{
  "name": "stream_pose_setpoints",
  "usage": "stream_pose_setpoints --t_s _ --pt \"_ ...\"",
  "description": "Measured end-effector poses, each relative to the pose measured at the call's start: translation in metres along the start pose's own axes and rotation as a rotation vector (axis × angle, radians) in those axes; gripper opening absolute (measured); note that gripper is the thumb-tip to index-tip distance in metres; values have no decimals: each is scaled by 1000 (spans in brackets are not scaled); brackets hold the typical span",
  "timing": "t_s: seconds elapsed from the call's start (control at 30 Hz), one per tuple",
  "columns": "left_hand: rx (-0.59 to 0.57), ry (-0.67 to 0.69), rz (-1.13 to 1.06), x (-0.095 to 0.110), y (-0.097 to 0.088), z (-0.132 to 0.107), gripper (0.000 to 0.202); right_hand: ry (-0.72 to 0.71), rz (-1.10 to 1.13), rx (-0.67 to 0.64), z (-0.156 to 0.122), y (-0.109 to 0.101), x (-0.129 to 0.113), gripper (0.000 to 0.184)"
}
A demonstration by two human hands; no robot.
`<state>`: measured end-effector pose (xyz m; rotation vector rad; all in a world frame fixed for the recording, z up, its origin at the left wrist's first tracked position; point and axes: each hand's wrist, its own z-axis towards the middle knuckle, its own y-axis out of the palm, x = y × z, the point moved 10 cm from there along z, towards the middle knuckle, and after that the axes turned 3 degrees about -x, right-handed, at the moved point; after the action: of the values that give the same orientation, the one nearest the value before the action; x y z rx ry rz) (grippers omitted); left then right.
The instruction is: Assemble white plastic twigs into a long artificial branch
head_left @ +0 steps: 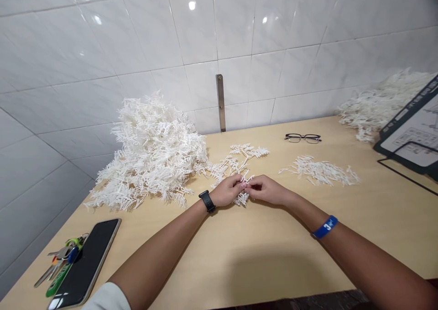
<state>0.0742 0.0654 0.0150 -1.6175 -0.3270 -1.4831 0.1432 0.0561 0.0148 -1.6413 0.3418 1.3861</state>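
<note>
My left hand [226, 192], with a black band at the wrist, pinches a white plastic branch [247, 178] in front of me. Close against it, my right hand [268, 190] has its fingertips closed on the same branch; a blue wristband sits farther up that arm. The fingers hide the middle of the branch. Just beyond my hands lie loose white branched sprigs [227, 166]. To their left rises a large heap of similar white sprigs [157, 150]. A low pile of small white pieces [321, 170] lies to the right of my right hand.
A phone [87, 260] and a bunch of keys [63, 260] lie at the left front of the wooden table [273, 264]. Glasses [303, 138] rest near the back. At the right are a dark-framed board [414, 132] and another white heap [379, 102]. A tiled wall closes off the back.
</note>
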Motion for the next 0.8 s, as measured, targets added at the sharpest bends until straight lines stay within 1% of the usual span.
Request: stream_pose_setpoints --t_s 0.13,0.23,0.37,0.5,0.63,0.8 --pt "-19 8 31 1 2 -1 42 3 3 -7 0 1 0 21" --pt "-43 4 4 -1 3 0 43 8 17 -6 0 1 1 20" --pt "-41 12 -57 -2 1 1 46 -9 28 6 1 1 0 19" --pt "-40 3 -165 -3 1 1 47 -45 -6 53 3 -1 -4 20" --pt "-40 4 -220 -1 0 1 48 -115 -129 127 1 -5 -13 20" --pt "-24 -14 -280 -4 -2 0 48 -167 -143 140 -1 -3 -22 24"
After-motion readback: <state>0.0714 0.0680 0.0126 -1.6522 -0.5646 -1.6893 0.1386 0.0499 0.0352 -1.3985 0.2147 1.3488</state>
